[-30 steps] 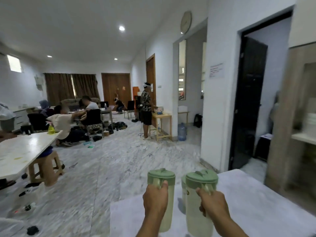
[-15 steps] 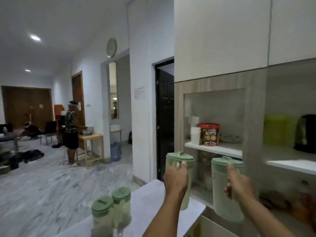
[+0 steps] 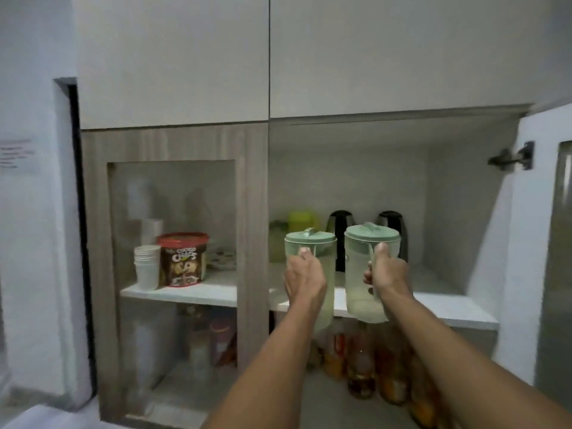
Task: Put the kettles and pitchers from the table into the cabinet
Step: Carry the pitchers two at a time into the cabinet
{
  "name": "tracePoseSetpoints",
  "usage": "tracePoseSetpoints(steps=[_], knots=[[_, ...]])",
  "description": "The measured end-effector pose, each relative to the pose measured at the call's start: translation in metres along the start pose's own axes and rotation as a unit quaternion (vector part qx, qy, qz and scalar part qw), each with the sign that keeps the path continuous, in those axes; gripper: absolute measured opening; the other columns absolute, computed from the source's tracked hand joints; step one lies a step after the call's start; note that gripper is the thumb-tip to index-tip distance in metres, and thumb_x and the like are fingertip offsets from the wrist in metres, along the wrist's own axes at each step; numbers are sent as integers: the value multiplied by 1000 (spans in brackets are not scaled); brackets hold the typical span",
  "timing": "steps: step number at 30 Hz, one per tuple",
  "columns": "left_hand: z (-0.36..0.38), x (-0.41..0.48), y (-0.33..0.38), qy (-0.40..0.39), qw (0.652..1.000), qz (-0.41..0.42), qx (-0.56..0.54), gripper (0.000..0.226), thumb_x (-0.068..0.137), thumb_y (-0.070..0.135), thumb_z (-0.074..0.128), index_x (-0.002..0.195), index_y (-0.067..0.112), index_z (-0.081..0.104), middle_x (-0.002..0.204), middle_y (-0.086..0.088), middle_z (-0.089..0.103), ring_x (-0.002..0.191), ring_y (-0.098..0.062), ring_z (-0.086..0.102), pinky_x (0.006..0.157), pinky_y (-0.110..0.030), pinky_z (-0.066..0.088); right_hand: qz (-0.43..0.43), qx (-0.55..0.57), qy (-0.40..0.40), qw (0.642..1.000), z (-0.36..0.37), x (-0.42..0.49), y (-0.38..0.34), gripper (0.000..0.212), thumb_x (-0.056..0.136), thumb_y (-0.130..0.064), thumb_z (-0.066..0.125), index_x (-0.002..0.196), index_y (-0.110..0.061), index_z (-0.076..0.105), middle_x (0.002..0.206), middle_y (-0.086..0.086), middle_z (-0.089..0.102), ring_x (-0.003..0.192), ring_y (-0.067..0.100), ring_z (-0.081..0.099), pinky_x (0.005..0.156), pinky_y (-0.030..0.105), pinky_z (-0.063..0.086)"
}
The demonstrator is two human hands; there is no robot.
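Observation:
I hold two pale green lidded pitchers by their handles in front of the open cabinet. My left hand (image 3: 305, 281) grips the left pitcher (image 3: 322, 252); my right hand (image 3: 388, 274) grips the right pitcher (image 3: 360, 274). Both hang upright just before the white shelf (image 3: 445, 308). At the back of that shelf stand two black kettles (image 3: 340, 226) (image 3: 390, 222), a bright green pitcher (image 3: 301, 219) and a paler green one (image 3: 277, 243).
The cabinet's right door (image 3: 544, 243) stands open at the right. Behind the shut glass door on the left are stacked paper cups (image 3: 147, 270) and a red-lidded cereal tub (image 3: 183, 258). Bottles (image 3: 360, 366) fill the lower shelf. White upper doors are above.
My view has swung right from the room and table to face the cabinet. Both hands carried the pitchers up to the open shelf.

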State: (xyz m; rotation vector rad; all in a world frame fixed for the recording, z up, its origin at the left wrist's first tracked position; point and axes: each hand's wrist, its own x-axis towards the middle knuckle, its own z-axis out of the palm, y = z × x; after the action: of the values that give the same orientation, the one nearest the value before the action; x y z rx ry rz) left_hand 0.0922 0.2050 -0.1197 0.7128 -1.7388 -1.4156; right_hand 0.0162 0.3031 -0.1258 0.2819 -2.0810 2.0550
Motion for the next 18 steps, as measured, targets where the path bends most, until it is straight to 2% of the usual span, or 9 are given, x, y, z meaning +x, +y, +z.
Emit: tracePoseSetpoints(steps=[2, 6, 9, 13, 15, 18], knots=[[35, 21, -1, -23, 1000, 1, -3, 50, 102, 38, 30, 102, 2, 64, 96, -13, 65, 88, -28, 61, 75, -41, 44, -10, -11, 22, 1000, -5, 34, 9, 53, 102, -45, 30, 69, -13, 56, 68, 9, 60, 67, 24, 56, 70, 38, 44], [91, 70, -19, -69, 998, 10, 9, 50, 102, 39, 32, 101, 2, 66, 98, -13, 68, 88, -27, 63, 72, -38, 43, -20, -17, 53, 998, -1, 93, 37, 48, 103, -43, 30, 74, -13, 54, 74, 12, 56, 69, 23, 51, 61, 34, 36], [124, 112, -32, -113, 993, 2, 19, 48, 102, 38, 34, 101, 1, 64, 97, -11, 66, 93, -29, 63, 77, -37, 45, -4, -42, 68, 997, 7, 136, 58, 48, 103, -42, 31, 74, -11, 53, 77, 14, 57, 72, 25, 53, 66, 36, 39], [178, 152, -52, -169, 985, -13, -9, 43, 102, 38, 35, 95, 4, 61, 95, -13, 65, 87, -27, 61, 74, -35, 43, 27, -65, 121, 990, 6, 188, 91, 53, 102, -44, 32, 73, -8, 58, 77, 14, 66, 76, 30, 62, 78, 43, 47], [199, 157, -56, -187, 982, -20, 0, 44, 103, 37, 32, 104, 2, 58, 103, -12, 64, 90, -26, 58, 76, -33, 39, 50, -70, 128, 988, -2, 210, 109, 54, 103, -46, 30, 74, -8, 56, 71, 12, 63, 70, 29, 60, 77, 42, 46], [233, 171, -54, -195, 980, -20, 13, 45, 104, 33, 32, 112, -2, 59, 112, -17, 63, 85, -21, 47, 75, -29, 33, 69, -71, 154, 983, -15, 251, 125, 53, 102, -47, 31, 72, -10, 53, 61, 9, 55, 56, 25, 52, 65, 38, 41]])
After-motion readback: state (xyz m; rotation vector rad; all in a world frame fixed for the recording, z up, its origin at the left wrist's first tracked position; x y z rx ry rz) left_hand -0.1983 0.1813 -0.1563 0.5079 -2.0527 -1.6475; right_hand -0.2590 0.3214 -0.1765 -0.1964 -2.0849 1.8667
